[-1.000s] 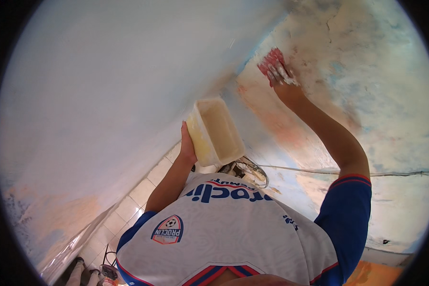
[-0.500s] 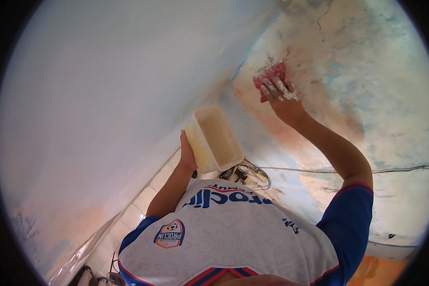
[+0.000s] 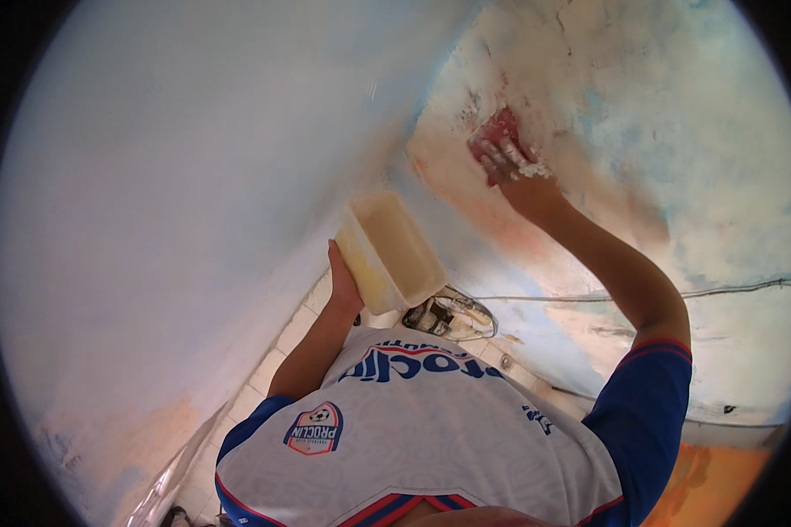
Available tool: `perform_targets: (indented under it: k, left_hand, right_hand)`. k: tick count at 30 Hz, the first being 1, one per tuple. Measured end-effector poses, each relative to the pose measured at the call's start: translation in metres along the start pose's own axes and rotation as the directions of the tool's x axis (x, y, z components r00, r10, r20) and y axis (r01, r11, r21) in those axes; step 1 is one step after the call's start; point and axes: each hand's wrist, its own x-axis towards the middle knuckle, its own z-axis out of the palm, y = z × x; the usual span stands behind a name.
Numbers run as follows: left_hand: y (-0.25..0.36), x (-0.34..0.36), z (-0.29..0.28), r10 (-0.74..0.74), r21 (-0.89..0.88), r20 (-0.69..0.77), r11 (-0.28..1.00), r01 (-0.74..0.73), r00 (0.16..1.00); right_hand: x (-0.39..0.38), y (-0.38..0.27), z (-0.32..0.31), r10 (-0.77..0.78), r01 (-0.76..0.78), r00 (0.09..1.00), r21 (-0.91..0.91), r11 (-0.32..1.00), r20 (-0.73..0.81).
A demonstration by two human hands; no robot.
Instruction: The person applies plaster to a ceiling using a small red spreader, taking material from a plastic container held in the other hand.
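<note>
My right hand (image 3: 520,180) is closed on a red, flat putty spreader (image 3: 499,130) held against the patchy wall (image 3: 606,167). White paste is smeared over its fingers and knuckles. Around the spreader the wall has dark flecks and peeled spots. In front of my chest, my left hand (image 3: 344,281) grips the left side of a yellowish rectangular plastic tub (image 3: 394,250), its thumb along the outer wall. The tub is tilted, and pale residue coats its inside. Part of the left hand's fingers is hidden by the tub.
A smoother pale wall (image 3: 176,176) fills the left and meets the patchy one in a corner. A thin cable (image 3: 580,299) runs across the right wall. Below the tub, a paint-stained object with a looped frame (image 3: 448,316) stands on the white tiled floor (image 3: 277,351).
My view has shifted slightly, so the wall corner sits further left. My right hand, still holding the spreader, has moved a little over the wall. The tub stays in my left hand.
</note>
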Motion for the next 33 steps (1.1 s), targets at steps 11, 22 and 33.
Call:
perform_targets:
  k: [11, 22, 33]
  left_hand:
    - [0.008, -0.005, -0.003, -0.025, 0.021, 0.025, 0.999, 0.024, 0.999]
    - [0.012, -0.007, 0.010, -0.156, 0.077, 0.040, 0.985, 0.153, 0.987]
    - [0.015, -0.006, -0.015, -0.185, 0.018, 0.016, 0.983, 0.185, 0.983]
  right_hand:
    - [-0.014, 0.003, -0.014, -0.012, 0.092, 0.958, -0.268, 0.959, 0.286]
    - [0.077, -0.012, 0.017, 0.147, -0.156, 0.977, 0.050, 0.986, 0.152]
    - [0.056, -0.044, -0.076, 0.479, -0.560, 0.828, 0.379, 0.736, 0.293]
